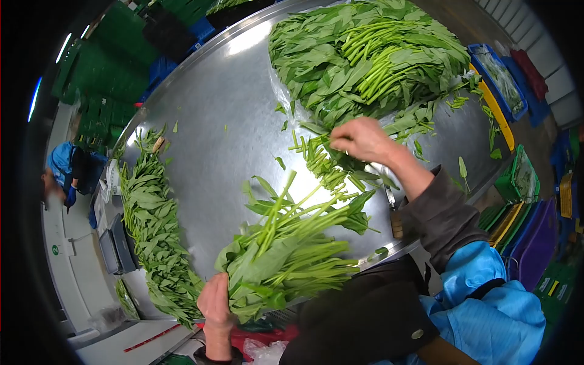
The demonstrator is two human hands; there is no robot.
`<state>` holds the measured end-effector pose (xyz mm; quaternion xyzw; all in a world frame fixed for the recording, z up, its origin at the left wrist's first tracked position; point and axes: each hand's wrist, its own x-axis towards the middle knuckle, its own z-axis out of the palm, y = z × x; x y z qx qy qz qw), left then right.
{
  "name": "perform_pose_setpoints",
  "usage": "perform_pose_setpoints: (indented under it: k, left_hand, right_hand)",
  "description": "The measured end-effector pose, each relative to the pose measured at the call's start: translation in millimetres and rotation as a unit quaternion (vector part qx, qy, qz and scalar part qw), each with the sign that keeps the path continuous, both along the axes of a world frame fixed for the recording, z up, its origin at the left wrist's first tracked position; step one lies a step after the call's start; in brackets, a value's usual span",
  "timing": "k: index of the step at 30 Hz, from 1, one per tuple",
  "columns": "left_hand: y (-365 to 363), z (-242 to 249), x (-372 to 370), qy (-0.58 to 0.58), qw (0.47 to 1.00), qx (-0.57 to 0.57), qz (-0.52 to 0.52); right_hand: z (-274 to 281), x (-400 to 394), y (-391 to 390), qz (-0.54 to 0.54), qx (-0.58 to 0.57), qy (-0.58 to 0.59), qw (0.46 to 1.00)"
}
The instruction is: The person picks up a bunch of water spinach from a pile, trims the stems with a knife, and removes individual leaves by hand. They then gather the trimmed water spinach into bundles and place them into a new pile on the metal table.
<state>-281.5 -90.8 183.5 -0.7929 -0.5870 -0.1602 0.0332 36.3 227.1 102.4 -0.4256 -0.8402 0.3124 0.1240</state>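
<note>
Left hand (216,301) grips a loose bunch of leafy greens (280,258) by its leafy end. Right hand (363,140), fingers curled, is above cut stems (320,163) beside a large pile of greens (365,61). Wooden-handled knife (396,224) lies near the metal table's (213,121) edge.

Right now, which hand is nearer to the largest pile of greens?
Right: the right hand is by the near edge of the pile; the left hand is farther off, holding a separate bunch.
</note>
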Motion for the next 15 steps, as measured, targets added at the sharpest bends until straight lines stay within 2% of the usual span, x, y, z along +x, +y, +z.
perform_pose_setpoints:
  k: [2, 4, 5, 6, 7, 8, 10, 12, 13, 15]
  left_hand:
    - [-3, -2, 0, -0.007, 1.0, -0.002, 0.01]
    - [-7, -2, 0, -0.011, 0.999, -0.009, 0.032]
    - [-8, -2, 0, -0.011, 0.999, -0.009, 0.032]
    - [-9, -4, -1, -0.01, 0.999, -0.004, 0.04]
    - [-11, -6, 0, -0.01, 0.999, -0.001, 0.05]
    - [-14, -9, 0, -0.01, 0.999, -0.003, 0.05]
    - [-16, -12, -2, -0.03, 0.997, -0.006, 0.068]
    - [-14, -12, -2, -0.034, 0.997, -0.01, 0.073]
    - [-14, -13, 0, -0.04, 0.996, -0.012, 0.084]
    - [-13, -13, 2, -0.044, 0.995, -0.011, 0.088]
  right_hand:
    - [-1, 14, 3, -0.028, 0.035, -0.031, 0.998]
    - [-10, 22, -3, -0.01, -0.044, -0.075, 0.996]
    - [-15, 25, -16, 0.021, 0.11, -0.073, 0.991]
    - [-11, 21, -24, 0.022, 0.11, -0.073, 0.991]
    - [-1, 14, -31, 0.017, 0.055, 0.068, 0.996]
    - [9, 7, -40, 0.011, -0.004, 0.208, 0.978]
    - [30, -12, -63, 0.105, 0.078, 0.244, 0.961]
    - [43, -30, -78, 0.188, 0.106, 0.257, 0.942]
    - [43, -39, -86, 0.188, 0.108, 0.257, 0.942]
    - [38, -55, -104, 0.194, 0.198, 0.276, 0.92]
